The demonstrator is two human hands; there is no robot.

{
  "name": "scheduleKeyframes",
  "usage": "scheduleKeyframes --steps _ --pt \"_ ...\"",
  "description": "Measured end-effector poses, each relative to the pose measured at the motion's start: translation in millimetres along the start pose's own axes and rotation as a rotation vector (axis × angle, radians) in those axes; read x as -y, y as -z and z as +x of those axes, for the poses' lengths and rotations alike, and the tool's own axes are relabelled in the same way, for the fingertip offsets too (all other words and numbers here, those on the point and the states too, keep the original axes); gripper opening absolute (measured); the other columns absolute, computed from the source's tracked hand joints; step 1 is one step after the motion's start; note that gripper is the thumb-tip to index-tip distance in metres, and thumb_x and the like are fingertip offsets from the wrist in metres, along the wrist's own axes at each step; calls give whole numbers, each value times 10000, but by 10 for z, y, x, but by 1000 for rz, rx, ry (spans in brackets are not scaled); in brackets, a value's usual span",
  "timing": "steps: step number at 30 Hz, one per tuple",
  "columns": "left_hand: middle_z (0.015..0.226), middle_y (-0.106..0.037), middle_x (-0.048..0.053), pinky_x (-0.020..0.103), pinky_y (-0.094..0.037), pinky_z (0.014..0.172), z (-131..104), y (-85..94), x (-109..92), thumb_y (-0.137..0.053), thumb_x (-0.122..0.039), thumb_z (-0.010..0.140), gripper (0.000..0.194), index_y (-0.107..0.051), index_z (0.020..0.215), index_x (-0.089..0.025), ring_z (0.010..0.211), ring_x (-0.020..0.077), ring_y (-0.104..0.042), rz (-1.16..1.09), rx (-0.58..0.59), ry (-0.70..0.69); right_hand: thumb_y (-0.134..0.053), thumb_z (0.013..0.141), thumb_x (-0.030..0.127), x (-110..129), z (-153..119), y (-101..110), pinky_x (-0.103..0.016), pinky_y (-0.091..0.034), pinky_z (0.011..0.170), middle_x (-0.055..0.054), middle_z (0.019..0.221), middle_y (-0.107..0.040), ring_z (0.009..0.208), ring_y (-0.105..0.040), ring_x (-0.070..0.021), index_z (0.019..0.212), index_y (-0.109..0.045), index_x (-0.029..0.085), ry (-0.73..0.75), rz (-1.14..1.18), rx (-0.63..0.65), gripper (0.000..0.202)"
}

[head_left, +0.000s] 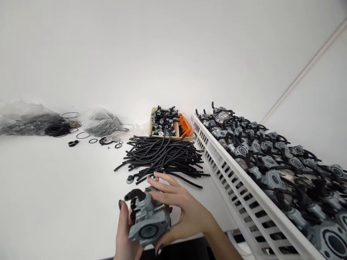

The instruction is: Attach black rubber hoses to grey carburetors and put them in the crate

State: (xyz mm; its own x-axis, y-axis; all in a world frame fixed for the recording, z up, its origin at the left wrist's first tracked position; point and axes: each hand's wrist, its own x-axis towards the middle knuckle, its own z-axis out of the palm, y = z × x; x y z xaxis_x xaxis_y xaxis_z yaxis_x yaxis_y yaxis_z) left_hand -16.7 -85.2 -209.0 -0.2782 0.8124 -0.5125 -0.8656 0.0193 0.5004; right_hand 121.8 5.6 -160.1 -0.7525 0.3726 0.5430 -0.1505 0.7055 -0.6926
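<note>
A grey metal carburetor (pixel 151 220) with a black rubber elbow on top is held close to me, above the table's front edge. My left hand (pixel 125 231) supports it from the left and below, thumb upright beside it. Over its right side curl the fingers of my right hand (pixel 181 207), its thumb at the lower edge near the flange opening. Part of the left fingers is hidden behind the body. Just beyond lies a pile of black rubber hoses (pixel 165 155). A small grey cap with a black elbow (pixel 130 179) rests on the table left of the hoses.
A white slatted crate (pixel 233 180) full of carburetors runs along the right. At the back stand a cream tray (pixel 150 124) of capped elbows and an orange basket (pixel 184 124). Plastic bags of small parts (pixel 100 122) and loose black rings (pixel 93 141) lie back left.
</note>
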Motion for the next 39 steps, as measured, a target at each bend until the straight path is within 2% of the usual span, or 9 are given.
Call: scheduleKeyframes --steps 6,11,17,21,25,28,31,34,39 --pt "749 -785 67 418 -623 709 36 -144 -165 -618 -656 701 505 -776 935 -237 725 293 -746 -103 -68 -63 -782 782 438 33 172 77 -451 -266 1208 -119 1537 -453 1480 -325 -267 1378 -582 224 -71 -153 104 664" --pt "878 -794 110 287 -597 531 9 -246 -292 -443 -544 863 491 -751 1046 -209 505 174 -670 -218 -68 23 -491 996 207 -183 407 382 -438 -424 1097 -55 1328 -665 1251 -562 -205 1275 -653 264 -208 -556 -248 327" --pt "937 -793 102 324 -627 580 28 -247 -262 -404 -510 910 476 -742 1027 -197 659 228 -737 -220 -68 -51 -526 908 28 -590 706 580 -514 -462 955 -95 1313 -671 1082 -556 -285 1083 -757 227 -285 -785 -181 352" --pt "955 -793 100 346 -632 606 26 -266 -277 -387 -443 918 437 -742 982 -196 756 265 -757 -245 -99 -48 -580 899 69 -626 783 602 -493 -449 914 -94 1219 -700 1012 -539 -276 871 -765 227 -278 -782 -199 245" --pt "1008 -784 108 312 -627 632 -1 -314 -294 -416 -424 909 420 -721 1067 -182 770 237 -753 -245 -96 -72 -570 880 57 -521 767 699 -405 -460 878 -69 917 -725 895 -570 -237 802 -712 210 -243 -694 -317 223" --pt "1060 -774 104 307 -627 612 -16 -348 -293 -430 -425 910 429 -691 1167 -202 797 246 -755 -229 -92 -97 -477 941 123 -389 633 777 -365 -479 829 -68 908 -700 862 -606 -211 918 -681 190 -257 -614 -539 216" --pt "1088 -770 86 299 -630 618 -21 -354 -276 -431 -389 927 396 -685 1186 -231 848 249 -756 -218 -102 -127 -408 1010 288 -239 386 752 -279 -459 590 -35 823 -645 612 -541 -138 1126 -634 178 -319 -426 -785 277" --pt "1107 -765 75 312 -639 658 -11 -319 -232 -478 -384 914 362 -698 1157 -231 907 252 -748 -182 -99 -171 -573 942 450 -118 105 566 -216 -355 465 7 766 -591 495 -422 -72 1118 -687 218 -409 73 -946 312" --pt "1107 -763 76 337 -644 692 50 -218 -127 -686 -460 789 395 -706 1120 -246 994 280 -729 -63 -25 -270 -740 816 486 -22 -244 30 -194 -352 420 -2 750 -641 450 -477 -55 838 -718 229 -443 496 -898 259"
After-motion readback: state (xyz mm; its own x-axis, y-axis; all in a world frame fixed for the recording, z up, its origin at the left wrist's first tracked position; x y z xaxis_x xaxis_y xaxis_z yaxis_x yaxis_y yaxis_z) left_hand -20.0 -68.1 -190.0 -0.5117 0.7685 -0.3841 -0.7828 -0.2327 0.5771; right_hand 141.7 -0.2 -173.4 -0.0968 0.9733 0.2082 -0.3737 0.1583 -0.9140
